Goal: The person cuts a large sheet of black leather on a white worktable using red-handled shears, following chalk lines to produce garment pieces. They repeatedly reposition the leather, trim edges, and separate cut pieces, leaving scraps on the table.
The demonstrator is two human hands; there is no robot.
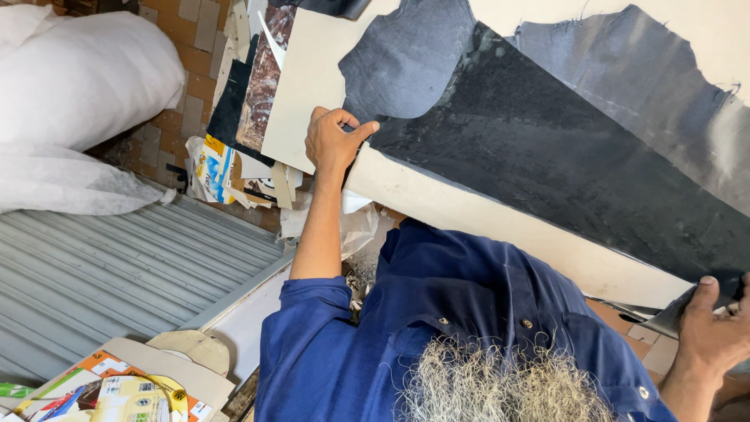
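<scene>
Though gripping the black sheet (pixel 547 156) — hands (pixel 332 141) half hidden, frame-cropped.

Sheet (pixel 547 156): on the table (pixel 312 70), between both hands' fingers.
Left fingers (pixel 344 121): on sheet's corner.
Right fingers (pixel 707 293): on opposite corner.
Sack (pixel 78 78): well left of left fingers.

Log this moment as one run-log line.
left hand: grips corner of black sheet | right hand: grips its other corner | sheet lies flat on cream board | grey piece beside
</scene>
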